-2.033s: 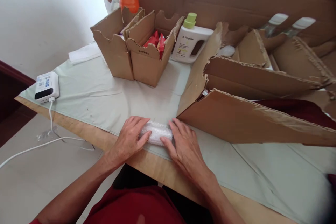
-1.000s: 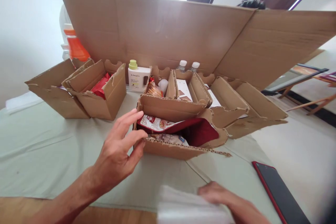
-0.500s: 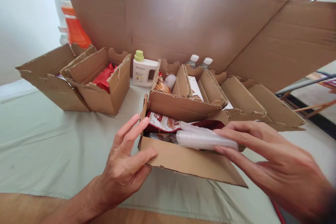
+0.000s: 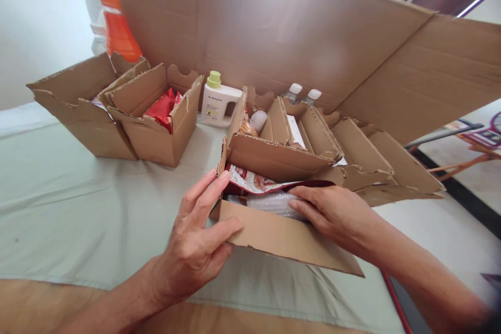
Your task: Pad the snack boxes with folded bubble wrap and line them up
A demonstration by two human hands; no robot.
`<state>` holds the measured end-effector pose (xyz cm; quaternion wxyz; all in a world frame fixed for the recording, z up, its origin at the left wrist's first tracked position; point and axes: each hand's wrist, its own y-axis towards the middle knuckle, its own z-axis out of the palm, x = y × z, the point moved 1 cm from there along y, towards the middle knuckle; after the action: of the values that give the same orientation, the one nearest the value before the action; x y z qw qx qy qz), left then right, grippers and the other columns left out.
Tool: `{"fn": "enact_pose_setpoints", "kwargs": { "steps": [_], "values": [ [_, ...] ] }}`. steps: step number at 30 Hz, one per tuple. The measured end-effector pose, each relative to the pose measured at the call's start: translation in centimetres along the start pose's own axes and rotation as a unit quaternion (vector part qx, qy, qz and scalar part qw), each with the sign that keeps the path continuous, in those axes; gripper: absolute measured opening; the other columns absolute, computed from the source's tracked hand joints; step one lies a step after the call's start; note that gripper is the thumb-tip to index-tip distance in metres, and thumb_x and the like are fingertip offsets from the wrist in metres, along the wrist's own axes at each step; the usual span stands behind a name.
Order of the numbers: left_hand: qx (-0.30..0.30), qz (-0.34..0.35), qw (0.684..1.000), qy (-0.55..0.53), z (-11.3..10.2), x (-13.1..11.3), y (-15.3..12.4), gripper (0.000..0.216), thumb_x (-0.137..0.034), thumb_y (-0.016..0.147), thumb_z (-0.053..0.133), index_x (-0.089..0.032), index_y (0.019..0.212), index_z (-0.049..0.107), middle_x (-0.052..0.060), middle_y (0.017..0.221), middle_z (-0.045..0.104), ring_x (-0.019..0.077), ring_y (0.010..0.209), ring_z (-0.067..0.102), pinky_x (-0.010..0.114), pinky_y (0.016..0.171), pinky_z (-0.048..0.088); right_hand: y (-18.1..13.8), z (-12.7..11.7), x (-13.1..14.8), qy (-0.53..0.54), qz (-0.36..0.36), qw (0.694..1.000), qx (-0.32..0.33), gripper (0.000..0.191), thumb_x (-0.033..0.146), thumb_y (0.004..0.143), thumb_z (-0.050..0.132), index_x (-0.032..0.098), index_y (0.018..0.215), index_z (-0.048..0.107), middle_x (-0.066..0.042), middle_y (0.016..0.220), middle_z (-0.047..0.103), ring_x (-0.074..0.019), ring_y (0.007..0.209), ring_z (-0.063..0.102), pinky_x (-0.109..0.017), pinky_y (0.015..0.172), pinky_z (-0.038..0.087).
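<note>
A small open cardboard box (image 4: 285, 237) stands in front of me on a pale green cloth (image 4: 78, 203). My left hand (image 4: 195, 240) grips the box's left corner, thumb on the front flap, fingers along the side. My right hand (image 4: 332, 211) reaches into the box and presses a bubble-wrapped bundle (image 4: 274, 202) down inside it, fingers on the bundle. Under and behind the bundle lies a red and white snack packet (image 4: 250, 181).
Two open boxes (image 4: 152, 125) sit at the left, one with red packets. A white bottle with a green cap (image 4: 219, 99), two capped bottles (image 4: 303, 91) and more torn boxes stand behind. A tall cardboard sheet (image 4: 274, 26) walls the back. An orange bottle (image 4: 117, 31) is far left.
My right hand lifted the bubble-wrapped bundle from the table edge, carried it over the box and lowered it inside. My left hand moved from the bundle to grip the box's corner.
</note>
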<state>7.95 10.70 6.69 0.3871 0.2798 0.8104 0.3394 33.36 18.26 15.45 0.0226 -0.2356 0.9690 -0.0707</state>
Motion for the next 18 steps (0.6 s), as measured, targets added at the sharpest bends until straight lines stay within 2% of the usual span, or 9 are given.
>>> {"fn": "enact_pose_setpoints", "kwargs": {
  "steps": [4,7,12,15,18],
  "values": [
    [-0.003,-0.002,1.0,0.001,0.0,0.0,0.0,0.042,0.01,0.075,0.055,-0.019,0.103,0.065,0.004,0.171,0.023,0.0368,0.153,0.028,0.056,0.119,0.037,0.5,-0.7,0.2,0.083,0.044,0.995,0.044,0.042,0.039,0.101,0.034,0.023,0.085,0.07,-0.004,0.072,0.073,-0.02,0.065,0.065,-0.03,0.062,0.044],
    [-0.005,-0.001,1.0,0.0,0.0,0.0,-0.1,0.041,0.01,0.075,0.055,-0.019,0.103,0.066,0.004,0.171,0.022,0.0365,0.153,0.028,0.055,0.119,0.037,0.7,-0.6,0.5,0.106,0.062,0.991,0.058,0.045,0.04,0.102,0.031,0.022,0.088,0.07,-0.003,0.07,0.071,-0.0204,0.065,0.064,-0.031,0.064,0.045],
    [-0.013,-0.001,1.0,0.002,0.2,0.1,-0.1,0.041,0.009,0.076,0.056,-0.019,0.103,0.066,0.004,0.17,0.026,0.0365,0.152,0.03,0.056,0.119,0.038,2.2,0.6,1.9,-0.024,0.083,0.993,0.08,0.038,0.027,0.101,0.038,0.022,0.103,0.075,-0.012,0.105,0.078,-0.028,0.092,0.074,-0.035,0.076,0.048],
    [-0.017,0.001,1.0,0.001,0.2,0.2,-0.1,0.041,0.009,0.075,0.056,-0.02,0.102,0.066,0.004,0.17,0.027,0.0366,0.152,0.031,0.056,0.118,0.039,2.3,0.6,2.5,-0.09,0.102,0.987,0.084,0.037,0.03,0.101,0.042,0.023,0.104,0.078,-0.012,0.102,0.08,-0.03,0.091,0.075,-0.036,0.075,0.049],
    [-0.017,0.001,1.0,-0.003,0.3,0.2,-0.2,0.041,0.009,0.074,0.056,-0.02,0.102,0.066,0.005,0.169,0.026,0.0367,0.152,0.03,0.056,0.118,0.038,1.0,0.0,2.8,-0.129,0.127,0.982,0.06,0.036,0.037,0.101,0.046,0.022,0.097,0.079,-0.012,0.094,0.08,-0.0312,0.085,0.075,-0.036,0.068,0.05]
  ]
}}
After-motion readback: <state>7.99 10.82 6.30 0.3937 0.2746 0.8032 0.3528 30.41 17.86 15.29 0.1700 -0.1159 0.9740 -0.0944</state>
